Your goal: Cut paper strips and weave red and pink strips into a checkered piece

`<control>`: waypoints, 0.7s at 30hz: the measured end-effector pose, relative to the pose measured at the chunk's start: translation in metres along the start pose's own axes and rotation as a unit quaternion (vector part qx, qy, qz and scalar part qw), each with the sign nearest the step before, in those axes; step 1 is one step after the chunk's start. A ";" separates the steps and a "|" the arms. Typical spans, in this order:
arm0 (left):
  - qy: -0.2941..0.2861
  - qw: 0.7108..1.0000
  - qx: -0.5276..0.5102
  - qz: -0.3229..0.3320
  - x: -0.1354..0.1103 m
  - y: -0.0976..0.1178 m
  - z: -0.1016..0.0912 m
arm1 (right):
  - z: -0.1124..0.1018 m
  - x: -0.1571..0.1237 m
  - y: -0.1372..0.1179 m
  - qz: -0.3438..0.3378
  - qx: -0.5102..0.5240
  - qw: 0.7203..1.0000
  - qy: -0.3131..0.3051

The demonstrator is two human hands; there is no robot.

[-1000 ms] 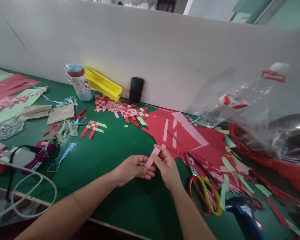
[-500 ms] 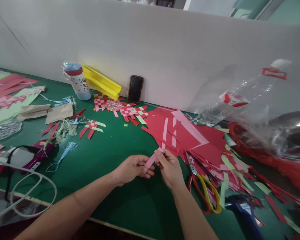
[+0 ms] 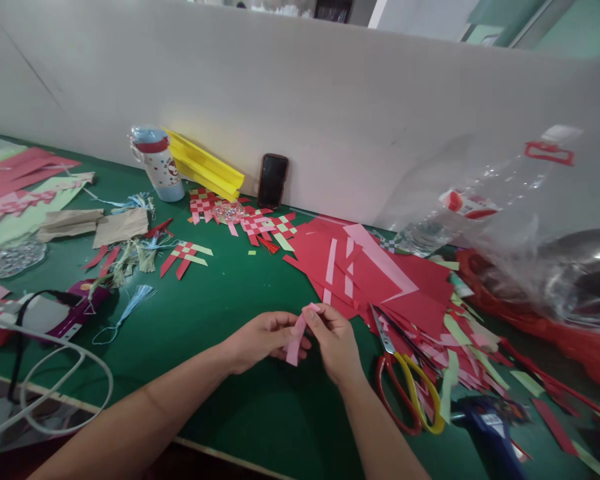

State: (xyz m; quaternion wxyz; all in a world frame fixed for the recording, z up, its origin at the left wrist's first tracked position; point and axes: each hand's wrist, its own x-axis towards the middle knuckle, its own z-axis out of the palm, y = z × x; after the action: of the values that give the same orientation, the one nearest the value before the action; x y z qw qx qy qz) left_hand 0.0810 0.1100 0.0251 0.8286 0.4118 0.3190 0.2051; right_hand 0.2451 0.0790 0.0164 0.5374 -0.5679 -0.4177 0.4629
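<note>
Pink strip (image 3: 295, 347) up between the two hands, clear of the worktop (image 3: 220, 293). Right hand (image 3: 336, 341): fingers nearly closed, thumb and forefinger pinching the strip's upper end. Left hand (image 3: 260, 341): fingers curled, tips at the strip's side; whether they grip or only steady it, cannot tell. Lower end hangs loose, tilted slightly toward the left hand's side.

Step in hand, by my reading: shaping the strip, perhaps a bend or fold at the pinched end; the fingers cover too much to be sure. Next move likely calls for steadying that loose end, edges lined up, and a light squeeze, since thin paper should buckle easily.

Around the fingers: red sheets (image 3: 425, 303) beyond and rightward; scissors (image 3: 386, 337) just right of the right hand; woven piece (image 3: 184, 251) well off, beyond and leftward.
</note>
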 end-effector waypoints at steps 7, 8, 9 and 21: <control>0.008 0.999 0.036 -0.008 0.001 -0.002 0.002 | 0.008 -0.004 -0.004 -0.011 0.018 1.000 -0.014; 0.012 0.999 0.041 -0.005 0.002 -0.003 0.002 | 0.008 -0.004 -0.004 -0.006 0.027 1.000 -0.014; 0.016 0.999 0.045 -0.002 0.002 -0.003 0.002 | 0.008 -0.004 -0.004 -0.003 0.034 0.999 -0.016; 0.035 0.998 0.061 0.009 0.006 -0.009 0.000 | -0.001 0.001 0.011 -0.010 0.045 0.999 0.016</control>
State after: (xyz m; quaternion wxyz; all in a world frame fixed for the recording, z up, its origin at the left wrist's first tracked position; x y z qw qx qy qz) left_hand 0.0859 0.1079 0.0156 0.7887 0.4569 0.3557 0.2068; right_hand 0.2457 0.0789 0.0053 0.5734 -0.5466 -0.3936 0.4665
